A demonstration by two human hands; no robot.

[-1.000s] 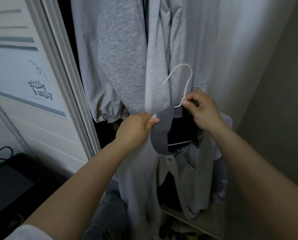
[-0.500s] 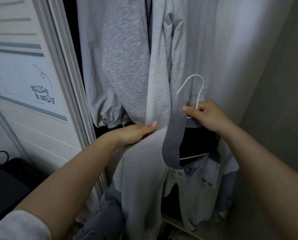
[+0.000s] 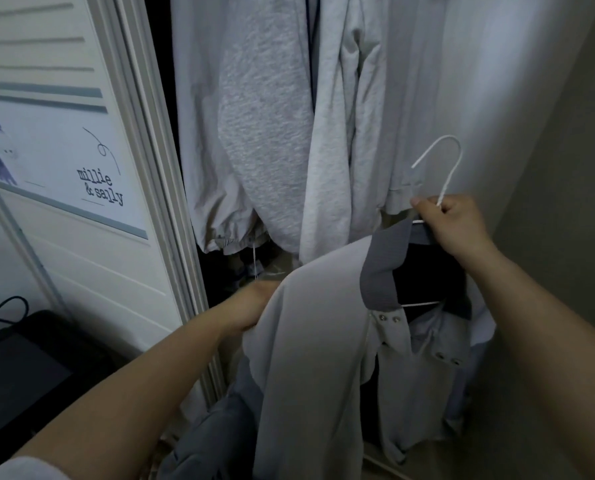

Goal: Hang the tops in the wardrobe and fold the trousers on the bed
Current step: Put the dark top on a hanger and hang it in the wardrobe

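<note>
A light grey top (image 3: 316, 341) with a dark grey collar (image 3: 380, 268) and snap buttons hangs on a white wire hanger (image 3: 443, 168) in front of the open wardrobe. My right hand (image 3: 453, 225) pinches the hanger's neck just below the hook. My left hand (image 3: 254, 306) holds the top's left shoulder edge, its fingers partly hidden behind the cloth. Several pale grey tops (image 3: 264, 133) hang inside the wardrobe above.
The wardrobe's white sliding door (image 3: 81, 237) with a printed panel stands at the left. A plain wall (image 3: 566, 202) closes in on the right. A dark object with a cable (image 3: 19, 368) sits low at the left. Darker clothing lies at the wardrobe bottom.
My right hand has carried the hanger to the right. My left hand has dropped from the collar to the top's left shoulder edge.
</note>
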